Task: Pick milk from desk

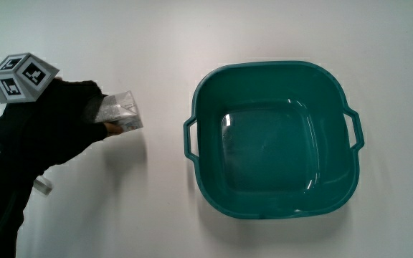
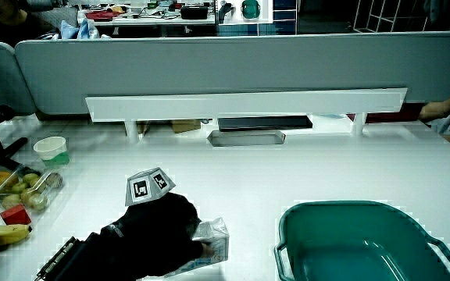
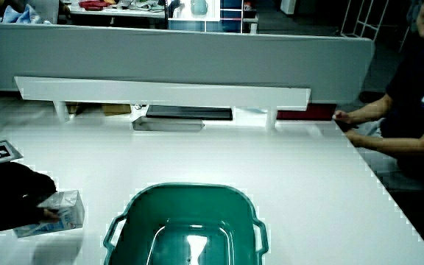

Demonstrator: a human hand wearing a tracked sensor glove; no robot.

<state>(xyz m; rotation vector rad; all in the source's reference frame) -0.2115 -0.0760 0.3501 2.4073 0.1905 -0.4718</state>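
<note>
Gripping the small milk carton (image 1: 120, 113), the gloved hand (image 1: 52, 125) had its fingers curled around the end of the pack nearer the person, so that only the other end showed past the glove. In the main view the carton lay on its side on the white table (image 1: 163, 43), beside the teal plastic basin (image 1: 272, 140) and clearly apart from it, with bare tabletop between the two. Whether the carton rested on the surface or was just clear of it could not be told. The patterned cube (image 1: 23, 76) sat on the back of the hand, and the dark forearm (image 1: 2, 186) ran from there toward the person's edge of the table.

In a side view the hand (image 2: 158, 234) covered most of the carton (image 2: 213, 238), with the cube (image 2: 150, 186) standing above the knuckles and the basin (image 2: 362, 238) beside them. Farther from the person than the hand stood a pale cup (image 2: 51, 148), and near it a clear container of fruit (image 2: 18, 187). A low grey partition (image 2: 241, 70) closed off the table.

In a side view the carton (image 3: 61, 212) again projected from the hand (image 3: 9, 195), beside the basin (image 3: 186, 221), which held nothing.
</note>
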